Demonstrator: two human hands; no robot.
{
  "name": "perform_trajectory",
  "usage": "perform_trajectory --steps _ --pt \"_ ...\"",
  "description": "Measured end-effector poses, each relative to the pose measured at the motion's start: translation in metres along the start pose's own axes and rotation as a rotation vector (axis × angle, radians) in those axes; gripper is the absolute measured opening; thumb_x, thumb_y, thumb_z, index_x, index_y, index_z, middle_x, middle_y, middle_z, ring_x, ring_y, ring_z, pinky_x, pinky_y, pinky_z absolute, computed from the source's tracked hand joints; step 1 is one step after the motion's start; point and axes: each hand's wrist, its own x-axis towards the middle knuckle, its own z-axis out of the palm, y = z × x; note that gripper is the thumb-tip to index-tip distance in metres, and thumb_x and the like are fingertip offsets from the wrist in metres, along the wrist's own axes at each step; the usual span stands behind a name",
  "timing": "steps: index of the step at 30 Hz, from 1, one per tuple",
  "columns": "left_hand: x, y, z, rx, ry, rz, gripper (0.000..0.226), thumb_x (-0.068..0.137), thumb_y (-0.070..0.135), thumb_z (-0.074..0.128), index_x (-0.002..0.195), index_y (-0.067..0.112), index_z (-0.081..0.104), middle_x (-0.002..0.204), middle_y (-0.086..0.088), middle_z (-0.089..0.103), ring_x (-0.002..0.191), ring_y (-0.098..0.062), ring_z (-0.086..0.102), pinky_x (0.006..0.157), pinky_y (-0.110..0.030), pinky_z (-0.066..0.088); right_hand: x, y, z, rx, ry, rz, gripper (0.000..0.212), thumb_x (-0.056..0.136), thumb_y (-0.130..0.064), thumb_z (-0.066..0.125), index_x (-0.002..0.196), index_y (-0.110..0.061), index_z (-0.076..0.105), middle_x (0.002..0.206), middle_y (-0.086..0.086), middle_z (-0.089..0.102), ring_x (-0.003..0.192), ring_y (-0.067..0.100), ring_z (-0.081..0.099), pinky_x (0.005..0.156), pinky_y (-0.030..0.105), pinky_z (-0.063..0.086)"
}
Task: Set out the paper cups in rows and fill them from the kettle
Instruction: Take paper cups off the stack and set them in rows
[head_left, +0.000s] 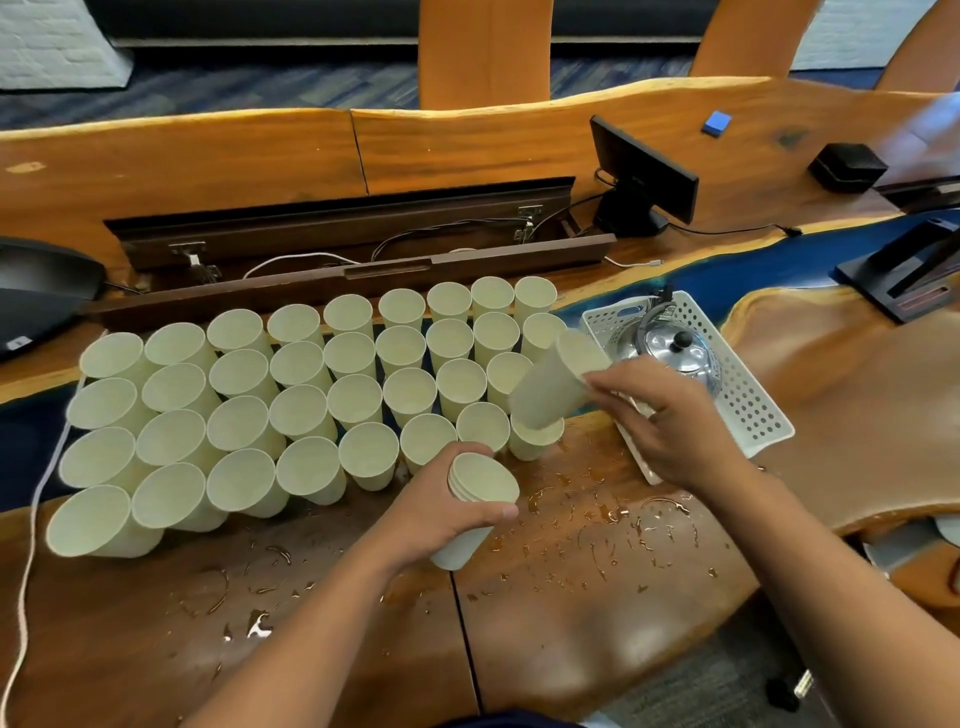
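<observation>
Several pale paper cups (298, 410) stand upright in rows across the wooden table (597, 613). My left hand (441, 504) grips a nested stack of cups (480, 493) just in front of the rows. My right hand (670, 421) holds a single cup (553, 387) tilted on its side, its base just above the cup at the right end of the second row from the front (535, 441). A steel kettle (675, 351) with a black knob sits in a white perforated basket (748, 400), right behind my right hand.
Water drops are scattered on the table in front of the cups. A white cord (36, 499) runs along the left. Behind the rows is an open cable trough (363, 244), a small monitor (644, 176) and a black device (31, 291) at far left.
</observation>
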Motion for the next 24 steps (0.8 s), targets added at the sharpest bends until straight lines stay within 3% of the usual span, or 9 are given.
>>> perform_trajectory --steps 4,13,20,24 --pt "-0.001 0.002 0.003 0.006 0.04 -0.01 0.066 0.07 0.039 0.088 0.123 0.038 0.048 0.113 0.018 0.055 0.103 -0.001 0.055 0.079 -0.017 0.046 -0.008 0.034 -0.002 -0.252 0.031 0.092 0.028 0.088 -0.004 0.07 0.116 -0.009 0.072 0.104 0.007 0.073 0.093 0.028 0.067 0.076 0.045 0.057" --pt "-0.002 0.001 0.002 0.0 0.06 -0.015 0.068 0.069 0.041 0.088 0.123 0.039 0.048 0.113 0.017 0.055 0.106 -0.005 0.054 0.085 -0.024 0.049 -0.049 0.075 0.04 -0.414 -0.067 0.319 0.017 0.088 -0.019 0.071 0.105 -0.016 0.07 0.09 0.006 0.074 0.078 0.033 0.068 0.062 0.042 0.055" --pt "-0.002 -0.001 0.002 -0.002 0.066 -0.036 0.073 0.058 0.052 0.084 0.12 0.041 0.048 0.114 0.014 0.057 0.106 -0.007 0.056 0.084 -0.025 0.049 -0.059 0.085 0.055 -0.396 -0.127 0.389 0.018 0.089 -0.018 0.07 0.107 -0.016 0.071 0.096 0.006 0.073 0.085 0.031 0.066 0.067 0.043 0.055" --pt "-0.001 0.001 0.006 0.008 0.056 -0.034 0.066 0.069 0.039 0.089 0.121 0.039 0.048 0.113 0.014 0.057 0.104 -0.005 0.056 0.079 -0.02 0.046 -0.06 0.092 0.068 -0.372 -0.275 0.415 0.02 0.092 -0.02 0.065 0.11 -0.02 0.072 0.105 0.004 0.072 0.093 0.029 0.066 0.074 0.041 0.054"
